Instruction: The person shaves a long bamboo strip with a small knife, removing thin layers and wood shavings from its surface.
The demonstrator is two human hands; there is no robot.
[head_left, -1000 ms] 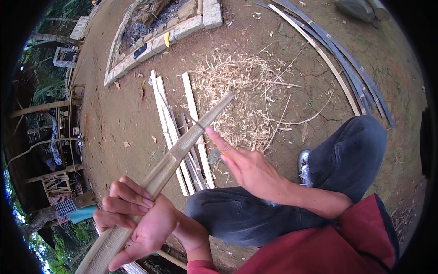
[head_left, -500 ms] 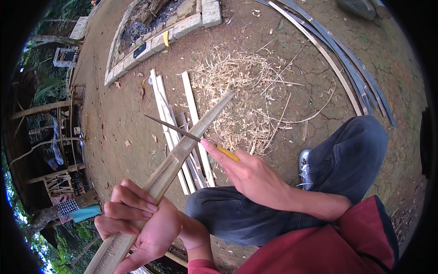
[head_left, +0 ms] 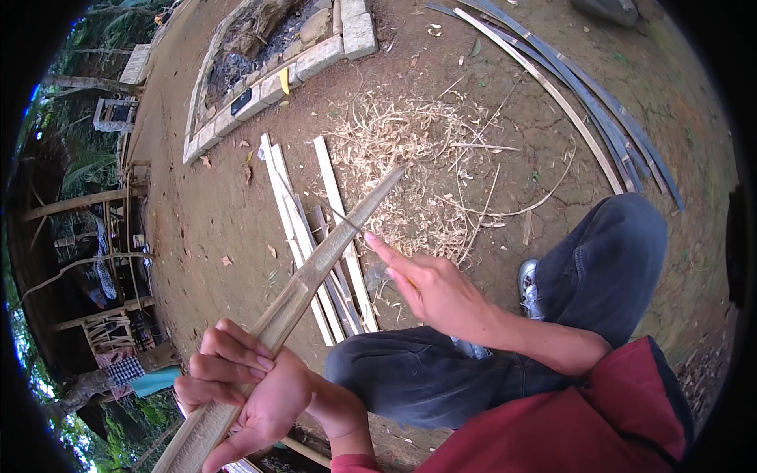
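Observation:
My left hand [head_left: 264,394] is closed round the lower part of a long bamboo piece [head_left: 317,266], which slants up and away to the right and narrows at its far end. My right hand [head_left: 445,296] grips a knife [head_left: 339,214], with the index finger stretched along it toward the blade. The thin dark blade crosses the bamboo's upper part and looks smeared by motion. Most of the handle is hidden by my fingers.
A heap of pale shavings [head_left: 426,142] lies on the ground ahead. Several split strips [head_left: 330,177] rest left of it, and long curved strips [head_left: 587,87] at the far right. A brick-edged fire pit [head_left: 276,87] with a dark phone [head_left: 241,102] on its rim stands at the back.
The knife and my right hand have moved a little to the right and down the picture, and the yellow handle is now mostly covered. My left hand keeps its grip on the bamboo.

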